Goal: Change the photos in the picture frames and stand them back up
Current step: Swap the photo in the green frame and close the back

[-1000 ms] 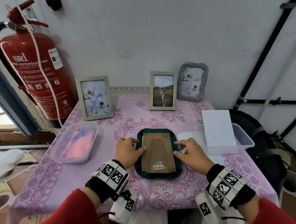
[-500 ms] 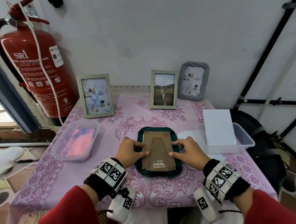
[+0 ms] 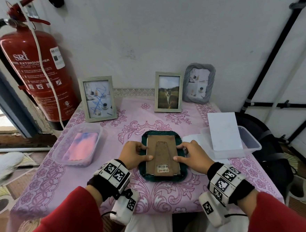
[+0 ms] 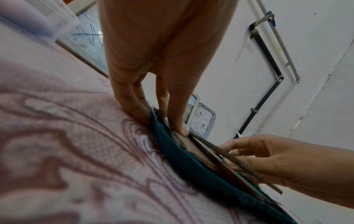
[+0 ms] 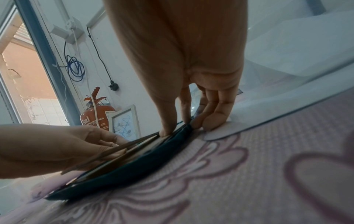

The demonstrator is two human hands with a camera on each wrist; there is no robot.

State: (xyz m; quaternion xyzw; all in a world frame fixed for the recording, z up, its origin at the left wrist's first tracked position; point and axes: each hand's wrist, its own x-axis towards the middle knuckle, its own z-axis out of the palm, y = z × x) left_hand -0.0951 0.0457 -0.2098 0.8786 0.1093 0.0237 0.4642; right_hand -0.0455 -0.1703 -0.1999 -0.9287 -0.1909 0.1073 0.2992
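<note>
Green frame face-down at centre of the surface; left hand and right hand pinch its side edges, thumbs on the cardboard backing. Three frames stand at upper centre; judged mid-task, this one still to be stood up.

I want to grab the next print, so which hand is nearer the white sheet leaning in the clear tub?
Right. The right hand rests on the green frame's right edge, close beside the white sheet. The left hand is on the frame's far side.
</note>
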